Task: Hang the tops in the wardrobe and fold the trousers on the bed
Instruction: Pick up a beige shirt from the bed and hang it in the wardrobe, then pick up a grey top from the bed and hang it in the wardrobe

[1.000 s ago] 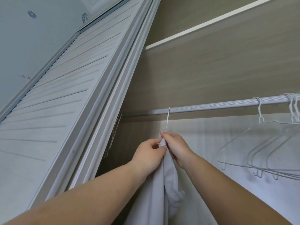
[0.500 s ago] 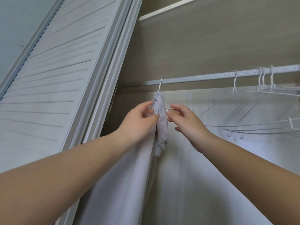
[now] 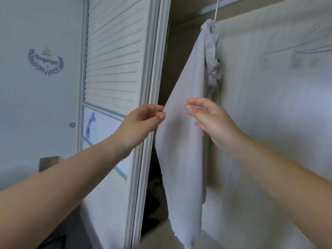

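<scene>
Head view is showing us pinching the left edge of the pale top (image 3: 181,141) between thumb and fingertips of our left hand (image 3: 142,126), while our right hand (image 3: 212,123) is hovering just beside the cloth at 3 o'clock, fingers relaxed and loosely spread, grasping nothing.

Half a second ago both our hands were up at the neck of the garment, working it at the wire hanger (image 3: 216,9); now they are sitting at mid-body and our view is dropping with them. We are reading that as the hooking step being done for this top, and we are now tugging the body straight.

Outward from the grip, the top is hanging inside the wardrobe, just right of the louvred door (image 3: 115,56). Its long axis is running from 12 to 6 o'clock, leaning slightly towards 7, neck up at the hanger, hem pointing down. A bunched part is dangling beside its upper right edge.
</scene>
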